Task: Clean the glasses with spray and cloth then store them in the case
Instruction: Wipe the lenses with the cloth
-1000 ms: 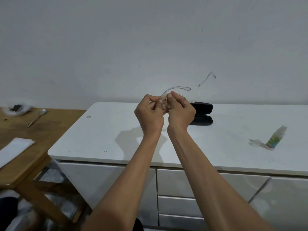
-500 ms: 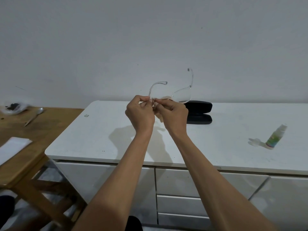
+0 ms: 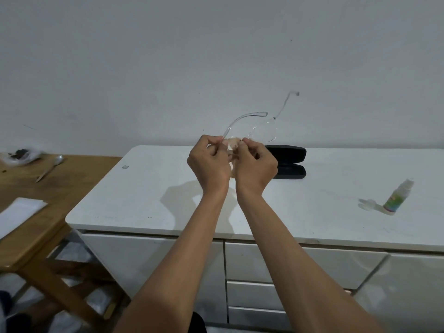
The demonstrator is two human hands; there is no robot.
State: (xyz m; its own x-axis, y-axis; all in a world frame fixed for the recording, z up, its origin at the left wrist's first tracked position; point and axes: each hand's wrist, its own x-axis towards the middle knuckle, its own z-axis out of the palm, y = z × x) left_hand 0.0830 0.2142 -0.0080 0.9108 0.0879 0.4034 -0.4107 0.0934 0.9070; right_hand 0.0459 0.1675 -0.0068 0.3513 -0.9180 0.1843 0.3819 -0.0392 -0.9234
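I hold clear-framed glasses (image 3: 262, 131) up in front of me above the white cabinet top (image 3: 149, 195), temples pointing up and right. My left hand (image 3: 209, 164) pinches the frame near one lens. My right hand (image 3: 255, 165) presses a small pale cloth (image 3: 233, 146) against that lens; most of the cloth is hidden between my fingers. The black glasses case (image 3: 289, 162) lies shut on the cabinet top just behind my right hand. A small spray bottle (image 3: 397, 197) lies on its side at the right, its clear cap (image 3: 366, 204) beside it.
A wooden table (image 3: 48, 198) stands to the left with a spoon (image 3: 51, 167), a white folded paper (image 3: 19, 212) and a small plastic bag of dark bits (image 3: 21, 155). Cabinet drawers (image 3: 254, 294) are below. A white wall is close behind.
The glasses have turned in my hands: the temples swung from upright toward the right. Both hands stayed together at the lens, shifting slightly.
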